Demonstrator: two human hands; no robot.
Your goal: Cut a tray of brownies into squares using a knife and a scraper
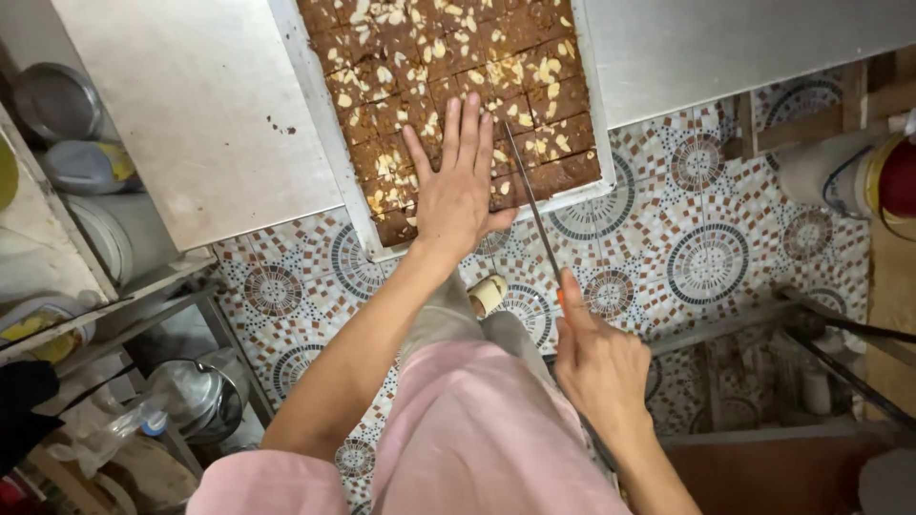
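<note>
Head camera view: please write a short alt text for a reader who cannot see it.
A left hand lies flat on a cut brown slab topped with almond flakes in a metal tray, while the right hand holds a long knife against it.

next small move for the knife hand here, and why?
Probably draw the knife back along its cut line. The right hand holds its handle, the blade lies on the near rows of the nut-topped slab, and the left hand presses flat beside it.

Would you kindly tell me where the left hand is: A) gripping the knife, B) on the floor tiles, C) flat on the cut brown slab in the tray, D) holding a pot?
C: the left hand lies flat, fingers spread, on the slab in the tray; the right hand holds the knife.
</note>
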